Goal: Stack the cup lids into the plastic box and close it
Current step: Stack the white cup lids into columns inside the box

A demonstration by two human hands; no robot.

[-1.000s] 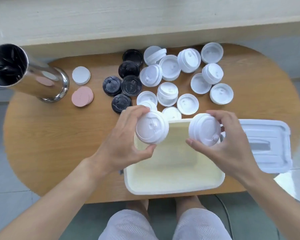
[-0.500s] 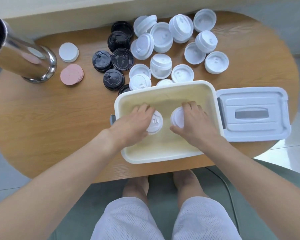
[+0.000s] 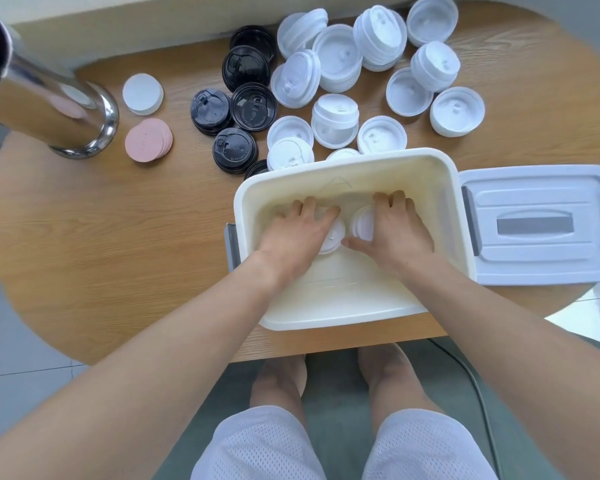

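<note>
Inside the cream plastic box [image 3: 347,168] at the table's [image 3: 101,237] near edge, both hands press down. The left hand [image 3: 293,233] curls its fingers over one stack of white lids [image 3: 332,241]; the right hand [image 3: 394,230] wraps another white stack [image 3: 363,223]. The box's cover [image 3: 537,225] lies just right. More loose white lids [image 3: 336,119] and black lids [image 3: 253,105] sit beyond.

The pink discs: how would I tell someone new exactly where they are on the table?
Start at the big shiny steel cylinder at the far left of the wooden table. Just right of its base lies a flat white disc, and nearer the person than that sits the small stack of pink discs. It is the only pink thing here; every cup lid is black or white.
</note>
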